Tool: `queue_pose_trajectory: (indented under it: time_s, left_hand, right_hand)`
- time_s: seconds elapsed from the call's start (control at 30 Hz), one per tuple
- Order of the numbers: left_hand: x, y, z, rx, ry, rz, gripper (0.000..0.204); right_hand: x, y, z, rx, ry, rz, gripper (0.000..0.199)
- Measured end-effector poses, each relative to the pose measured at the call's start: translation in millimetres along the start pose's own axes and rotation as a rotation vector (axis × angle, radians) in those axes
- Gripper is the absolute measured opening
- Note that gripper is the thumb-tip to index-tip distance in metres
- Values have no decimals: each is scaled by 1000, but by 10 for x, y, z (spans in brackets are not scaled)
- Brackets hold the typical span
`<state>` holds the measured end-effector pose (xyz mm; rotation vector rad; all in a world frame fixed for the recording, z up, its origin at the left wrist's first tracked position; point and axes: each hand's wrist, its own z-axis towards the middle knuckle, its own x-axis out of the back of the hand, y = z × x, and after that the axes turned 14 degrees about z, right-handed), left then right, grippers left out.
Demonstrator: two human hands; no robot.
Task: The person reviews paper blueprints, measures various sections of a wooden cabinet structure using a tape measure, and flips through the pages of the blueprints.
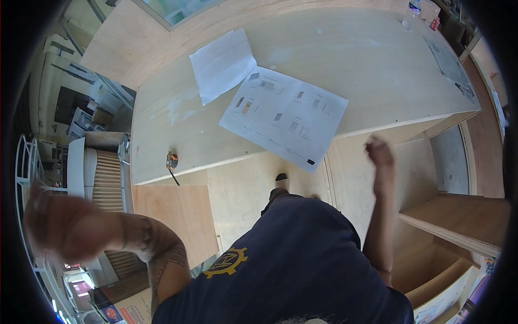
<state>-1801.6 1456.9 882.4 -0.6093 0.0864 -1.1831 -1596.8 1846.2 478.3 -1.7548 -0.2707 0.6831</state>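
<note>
My left hand is raised at the far left, close to the view and smeared by motion; its fingers cannot be made out. My right hand hangs just off the table's front edge, right of the printed sheet, fingers curled in, and nothing shows in it. A large printed sheet with small drawings lies on the pale wooden table, one corner jutting over the front edge. Behind it, to the left, are blank white sheets. A black and yellow tape measure sits near the front left edge, its dark strap dangling over.
A plastic bottle and a small red item stand at the far right corner. A thin grey sheet lies along the right edge. Wooden shelving is at my right, a cardboard box low at my left. My shoe shows below the table.
</note>
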Motion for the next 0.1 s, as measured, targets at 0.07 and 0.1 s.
queue_pose_trajectory:
  time_s: [0.07, 0.1]
  left_hand:
    - [-267, -90, -565, 456, -190, -31, 58]
    - [-342, -180, -757, 517, -135, -47, 58]
  right_hand:
    - [-83, 735, -69, -258, -67, -70, 43]
    - [-85, 1027, -118, -406, -85, -123, 41]
